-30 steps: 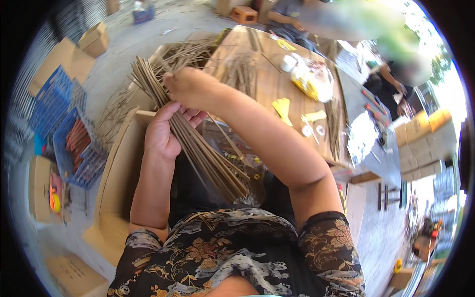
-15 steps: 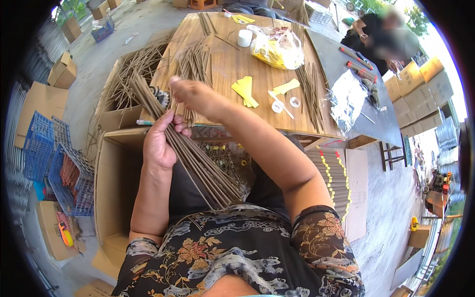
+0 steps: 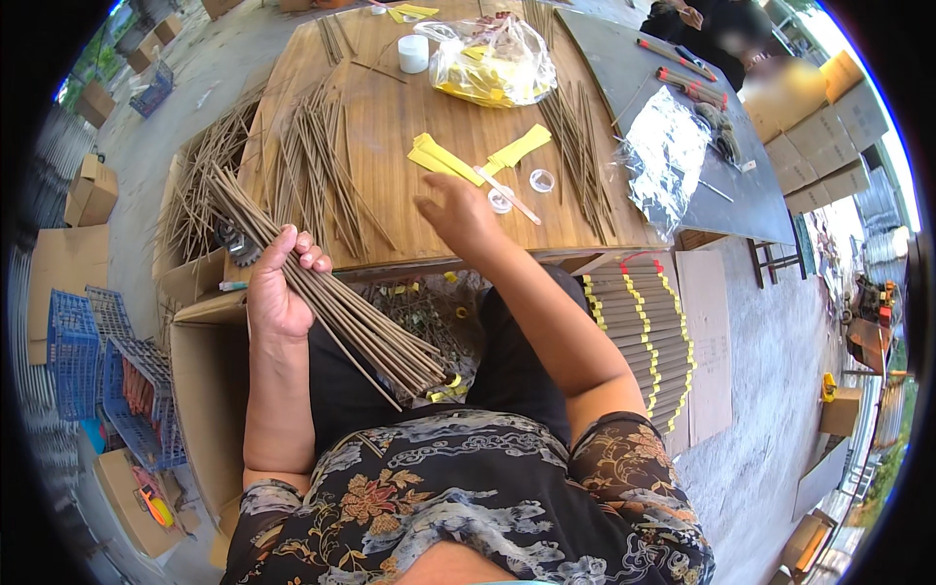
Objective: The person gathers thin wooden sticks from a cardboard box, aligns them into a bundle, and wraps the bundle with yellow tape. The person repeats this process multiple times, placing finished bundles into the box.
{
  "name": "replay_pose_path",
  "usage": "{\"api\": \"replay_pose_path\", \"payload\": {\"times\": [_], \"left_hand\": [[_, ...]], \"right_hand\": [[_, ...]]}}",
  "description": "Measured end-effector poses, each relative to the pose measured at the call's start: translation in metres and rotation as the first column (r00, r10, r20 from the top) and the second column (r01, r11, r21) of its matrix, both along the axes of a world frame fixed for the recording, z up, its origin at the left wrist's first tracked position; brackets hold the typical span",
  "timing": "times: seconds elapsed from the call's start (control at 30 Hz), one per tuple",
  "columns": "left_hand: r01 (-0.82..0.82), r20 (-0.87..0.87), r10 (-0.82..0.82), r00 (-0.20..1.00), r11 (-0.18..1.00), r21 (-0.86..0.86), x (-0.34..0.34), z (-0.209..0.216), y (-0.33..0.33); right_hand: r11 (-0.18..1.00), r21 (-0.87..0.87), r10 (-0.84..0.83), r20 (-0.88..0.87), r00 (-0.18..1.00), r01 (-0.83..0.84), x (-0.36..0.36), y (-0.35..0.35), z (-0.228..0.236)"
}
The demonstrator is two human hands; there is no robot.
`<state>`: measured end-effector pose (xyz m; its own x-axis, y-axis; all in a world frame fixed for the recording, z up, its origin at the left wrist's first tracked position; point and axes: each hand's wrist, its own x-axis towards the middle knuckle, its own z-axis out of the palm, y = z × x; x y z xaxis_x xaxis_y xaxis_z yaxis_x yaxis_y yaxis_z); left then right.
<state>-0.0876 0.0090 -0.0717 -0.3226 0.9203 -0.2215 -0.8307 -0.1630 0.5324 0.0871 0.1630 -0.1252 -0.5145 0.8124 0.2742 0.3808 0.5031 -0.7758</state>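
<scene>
A slanting bundle of thin brown sticks (image 3: 336,302) is gripped around its middle by my left hand (image 3: 283,292), fingers and thumb wrapped over it. The lower end of the bundle lies above my lap. My right hand (image 3: 458,219) hovers over the near edge of the wooden table (image 3: 380,146), holding nothing that I can see, its fingers apart. Just beyond it are several yellow paper strips (image 3: 439,161), another yellow strip pile (image 3: 522,146), a small flat stick (image 3: 512,200) and two little round lids, one being a clear ring (image 3: 541,181).
Loose brown sticks (image 3: 317,166) lie at the table's left, more (image 3: 585,156) at its right. A plastic bag (image 3: 492,63) and white tub (image 3: 413,55) stand farther back. Banded stick bundles (image 3: 639,341) are beside my right leg, a cardboard box (image 3: 200,409) at my left. Someone sits at far right.
My right hand has left the bundle's upper end and moved right, toward the yellow strips. My left hand still holds the bundle, now slightly farther left in view. The whole view has shifted.
</scene>
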Motion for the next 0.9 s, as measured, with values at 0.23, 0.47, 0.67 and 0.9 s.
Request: {"api": "replay_pose_path", "payload": {"times": [0.23, 0.47, 0.67, 0.9], "left_hand": [[0.001, -0.058, 0.0, 0.998, 1.0, 0.004, 0.015, 0.009, 0.013], [0.0, -0.109, 0.005, 0.994, 0.999, 0.044, 0.022, 0.026, 0.03], [-0.08, -0.209, 0.096, 0.973, 0.993, 0.082, 0.021, 0.036, 0.045], [-0.197, -0.529, 0.335, 0.78, 0.933, 0.301, 0.044, 0.073, 0.074]], "right_hand": [[0.949, 0.253, -0.284, 0.422, 0.861, 0.189, 0.07, 0.029, 0.001], [0.93, 0.299, -0.327, 0.403, 0.855, 0.215, 0.069, 0.045, -0.03], [0.89, 0.32, -0.445, 0.452, 0.773, 0.325, 0.099, 0.052, -0.018], [0.999, 0.006, -0.041, -0.057, 0.998, 0.041, 0.079, 0.008, 0.059]]}}
